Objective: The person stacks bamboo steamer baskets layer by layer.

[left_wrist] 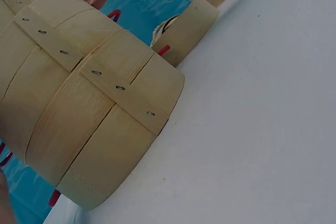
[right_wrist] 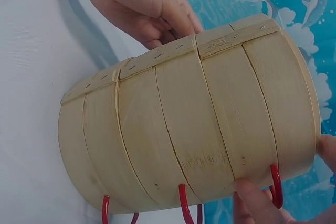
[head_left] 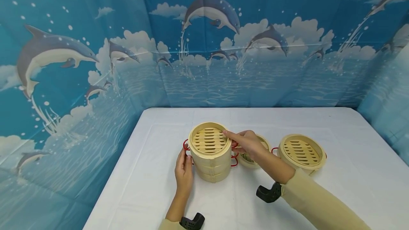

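A stack of three round bamboo steamer baskets with red side handles stands in front of me. The top one shows its slatted floor inside a raised rim. My right hand pinches that top basket at its right rim, a finger over the edge, as the right wrist view also shows. Against the stack's left side rests my left hand, its fingers extended up beside the red handle. Only a sliver of this hand enters the left wrist view. Stapled seams run down the stack's wall.
Partly behind my right hand sits another bamboo basket with something green inside. Farther right is a bamboo steamer with a slatted floor and red handles. A white cloth covers the table; a dolphin-print curtain hangs behind and at both sides.
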Demonstrator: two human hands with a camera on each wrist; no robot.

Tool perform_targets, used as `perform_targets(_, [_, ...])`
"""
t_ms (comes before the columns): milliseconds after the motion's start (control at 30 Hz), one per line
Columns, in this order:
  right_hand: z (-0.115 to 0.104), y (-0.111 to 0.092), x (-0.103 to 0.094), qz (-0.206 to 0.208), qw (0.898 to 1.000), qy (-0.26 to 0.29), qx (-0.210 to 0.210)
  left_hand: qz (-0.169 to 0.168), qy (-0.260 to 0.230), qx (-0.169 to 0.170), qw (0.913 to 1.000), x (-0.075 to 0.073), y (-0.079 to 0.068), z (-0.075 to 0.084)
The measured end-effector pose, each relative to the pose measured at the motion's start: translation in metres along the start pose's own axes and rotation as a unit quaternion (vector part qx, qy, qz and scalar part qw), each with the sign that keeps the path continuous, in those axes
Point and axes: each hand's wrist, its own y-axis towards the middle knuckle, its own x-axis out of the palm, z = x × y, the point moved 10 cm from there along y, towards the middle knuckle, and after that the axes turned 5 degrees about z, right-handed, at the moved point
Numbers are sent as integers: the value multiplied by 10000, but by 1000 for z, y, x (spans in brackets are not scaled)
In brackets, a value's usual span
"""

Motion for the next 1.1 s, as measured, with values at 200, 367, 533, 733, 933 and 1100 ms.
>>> perform_targets(200, [1, 0, 0, 5, 9999, 112, 68, 26, -59, -47, 10000, 0, 0, 0])
perform_targets(367, [2, -1, 0, -54, 9999, 69, 107, 203, 83, 277, 9994, -4, 0, 10])
perform_targets(533, [14, 1, -8, -53, 9997, -249, -60, 269, 152, 591, 9978, -7, 0, 22])
perform_targets(733, [40, 13, -43, -86, 9924, -669, -1031, 127, 61, 615, 9980, -6, 0, 19])
perform_targets(933, [38, -11, -99, 363, 9825, -1417, -1156, 94, 143, 565, 9983, -7, -1, 3])
perform_targets(1100, [69, 3, -176, 1227, 9641, -2085, -1091, 98, 26, 531, 9985, -5, -2, 11])
